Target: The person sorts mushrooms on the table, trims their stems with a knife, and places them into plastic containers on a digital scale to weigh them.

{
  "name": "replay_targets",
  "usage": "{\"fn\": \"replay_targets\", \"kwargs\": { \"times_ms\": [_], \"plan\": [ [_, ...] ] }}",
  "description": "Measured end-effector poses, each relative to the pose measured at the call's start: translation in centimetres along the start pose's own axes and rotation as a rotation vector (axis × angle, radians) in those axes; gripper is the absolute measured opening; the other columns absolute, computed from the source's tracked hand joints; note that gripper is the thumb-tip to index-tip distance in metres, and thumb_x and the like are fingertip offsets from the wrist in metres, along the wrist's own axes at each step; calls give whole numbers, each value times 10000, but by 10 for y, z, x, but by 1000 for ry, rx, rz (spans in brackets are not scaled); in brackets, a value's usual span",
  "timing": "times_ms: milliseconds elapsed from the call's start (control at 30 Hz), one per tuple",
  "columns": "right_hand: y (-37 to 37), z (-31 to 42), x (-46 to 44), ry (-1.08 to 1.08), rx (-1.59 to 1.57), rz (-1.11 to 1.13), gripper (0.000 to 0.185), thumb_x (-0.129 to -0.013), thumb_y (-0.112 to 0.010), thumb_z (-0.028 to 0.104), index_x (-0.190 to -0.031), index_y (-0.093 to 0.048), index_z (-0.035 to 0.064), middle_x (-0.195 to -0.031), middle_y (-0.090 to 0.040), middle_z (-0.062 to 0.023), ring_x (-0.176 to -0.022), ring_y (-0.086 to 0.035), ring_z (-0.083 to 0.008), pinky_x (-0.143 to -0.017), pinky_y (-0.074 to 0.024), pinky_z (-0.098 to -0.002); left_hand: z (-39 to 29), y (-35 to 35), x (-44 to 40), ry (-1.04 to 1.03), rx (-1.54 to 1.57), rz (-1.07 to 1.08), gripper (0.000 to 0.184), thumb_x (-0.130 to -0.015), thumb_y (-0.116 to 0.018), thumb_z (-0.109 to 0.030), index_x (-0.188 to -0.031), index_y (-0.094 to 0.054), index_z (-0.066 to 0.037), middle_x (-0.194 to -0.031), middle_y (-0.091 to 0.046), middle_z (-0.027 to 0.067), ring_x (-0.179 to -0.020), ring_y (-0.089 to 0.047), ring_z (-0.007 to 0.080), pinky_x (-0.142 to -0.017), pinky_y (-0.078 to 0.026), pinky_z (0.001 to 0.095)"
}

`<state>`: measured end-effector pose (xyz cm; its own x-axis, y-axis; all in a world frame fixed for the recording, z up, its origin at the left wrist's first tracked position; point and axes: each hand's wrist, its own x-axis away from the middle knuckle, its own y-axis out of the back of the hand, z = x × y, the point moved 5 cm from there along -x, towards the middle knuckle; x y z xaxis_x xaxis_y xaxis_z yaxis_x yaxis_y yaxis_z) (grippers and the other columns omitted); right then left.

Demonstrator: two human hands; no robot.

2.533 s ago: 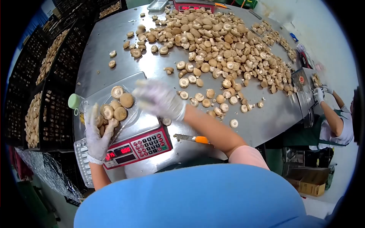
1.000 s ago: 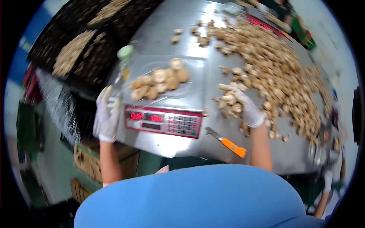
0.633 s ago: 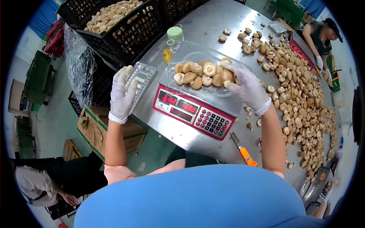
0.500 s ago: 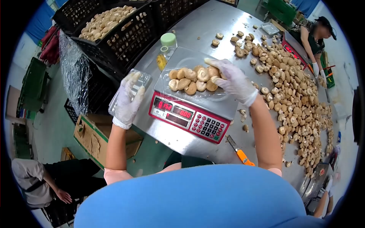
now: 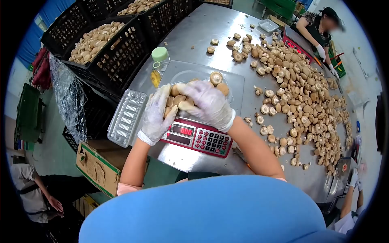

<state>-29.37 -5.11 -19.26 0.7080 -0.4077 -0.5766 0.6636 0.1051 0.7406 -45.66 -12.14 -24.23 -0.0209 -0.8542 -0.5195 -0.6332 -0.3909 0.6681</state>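
My left hand (image 5: 157, 116), in a whitish glove, curls around the left side of a group of brown mushrooms (image 5: 177, 100). My right hand (image 5: 210, 106), gloved too, bends over the same group from the right, its fingers covering part of it. Both hands are above the plate of a red digital scale (image 5: 184, 139). Two more mushrooms (image 5: 216, 77) show beyond my right fingers. Clear plastic is under them, its outline mostly hidden. Left of my left hand lies a clear ribbed plastic tray (image 5: 127, 116), with no mushrooms in it.
A big mushroom pile (image 5: 310, 105) spreads over the metal table (image 5: 182, 34) to the right. Black crates (image 5: 121, 50) of mushrooms stand at left, near a green-capped bottle (image 5: 160, 56). A knife (image 5: 239, 154) lies partly under my right forearm. A co-worker (image 5: 314, 32) stands across the table.
My left hand has let go of the clear tray at left and moved right to the mushrooms. My right hand has shifted left over them, and the mushrooms are bunched between both hands.
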Motion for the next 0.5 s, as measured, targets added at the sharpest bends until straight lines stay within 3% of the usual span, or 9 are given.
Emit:
{"fn": "replay_targets", "kwargs": {
  "times_ms": [67, 100, 200, 233, 300, 367, 400, 467, 500],
  "plan": [
    [0, -11, 8, -104, -43, 60, 503, -906, -630, 356, -1332, -546, 103, -1262, -578, -132, -1144, -565, -343, -979, -461, -424, 5, -5, 5, 19, -103, 87, 768, -902, -659, -271, -1512, -291, 14, -1456, -434, 258, -1355, -422, 413, -1144, -310, 491],
    [-9, -13, 13, -6, 51, 29, 546, -896, -639, 363, -1363, -526, 106, -1303, -558, -143, -1181, -548, -348, -1017, -433, -434, -7, -1, 0, 97, -122, 144, 788, -901, -652, -351, -1526, -294, -31, -1494, -381, 257, -1376, -390, 423, -1145, -262, 572],
    [-16, -13, 20, 92, 133, 70, 659, -870, -668, 374, -1440, -462, 113, -1403, -496, -167, -1279, -494, -361, -1107, -363, -459, -15, 3, 1, 59, -149, 156, 815, -882, -672, -368, -1538, -291, -69, -1525, -332, 251, -1397, -358, 430, -1139, -215, 630],
    [-14, -15, 21, 48, 66, 44, 661, -870, -675, 372, -1437, -463, 107, -1404, -496, -165, -1292, -485, -359, -1113, -359, -461, -15, 5, 0, 74, -124, 159, 890, -840, -718, -389, -1534, -285, -39, -1527, -319, 253, -1408, -343, 414, -1158, -239, 563],
    [-2, -15, 23, -11, 26, -54, 634, -882, -687, 359, -1420, -484, 91, -1401, -501, -172, -1299, -487, -346, -1118, -362, -465, -9, 11, 0, 101, -52, 151, 929, -816, -743, -393, -1532, -282, -22, -1526, -318, 253, -1412, -338, 402, -1166, -250, 520],
    [22, -21, 32, -118, -101, -160, 565, -892, -700, 252, -1394, -510, 77, -1330, -566, -170, -1251, -537, -293, -1089, -402, -422, -2, 18, 0, 130, 51, 149, 1024, -748, -807, -410, -1517, -288, 22, -1524, -314, 252, -1417, -324, 374, -1175, -279, 412],
    [30, -28, 40, -180, -260, -214, 540, -894, -702, 212, -1383, -520, 74, -1304, -587, -167, -1231, -552, -277, -1076, -418, -405, -1, 24, 1, 140, 28, 162, 1027, -725, -847, -345, -1516, -300, 15, -1523, -315, 220, -1422, -323, 335, -1184, -273, 403],
    [48, -46, 59, -283, -233, -285, 493, -890, -707, 156, -1349, -552, 64, -1239, -621, -148, -1187, -569, -246, -1036, -452, -371, 5, 30, 7, 222, 336, 114, 1012, -711, -860, -276, -1519, -314, -5, -1546, -288, 179, -1447, -284, 294, -1199, -227, 396],
    [56, -54, 72, -346, -155, -311, 475, -893, -704, 152, -1336, -562, 59, -1247, -615, -141, -1182, -569, -240, -1027, -458, -366, 5, 37, 9, 202, 271, 116, 986, -713, -870, -220, -1512, -334, -6, -1524, -326, 158, -1439, -301, 263, -1190, -251, 389]
  ]
}}
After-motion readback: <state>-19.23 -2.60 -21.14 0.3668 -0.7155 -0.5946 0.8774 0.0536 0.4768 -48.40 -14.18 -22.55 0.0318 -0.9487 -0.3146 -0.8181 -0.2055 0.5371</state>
